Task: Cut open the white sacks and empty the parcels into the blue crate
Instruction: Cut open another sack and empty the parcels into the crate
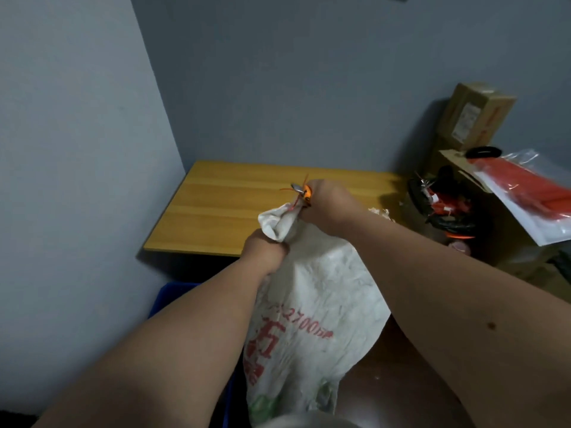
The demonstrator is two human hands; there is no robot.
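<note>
Head | left hand point(268, 246) grips white sack point(312, 304) neck | right hand point(324, 208) fingers clamp orange cutter point(304, 193) | cartons point(475, 118) right

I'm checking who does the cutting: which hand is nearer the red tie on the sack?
Right. The right hand is at the red tie; the left hand grips the sack neck below it.

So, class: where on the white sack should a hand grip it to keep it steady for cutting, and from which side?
Grip the white sack at its gathered neck, just below the red tie, coming from the left as the left hand does. There the cloth bunches narrow enough to close fingers round, and the right hand keeps room to cut.
</note>
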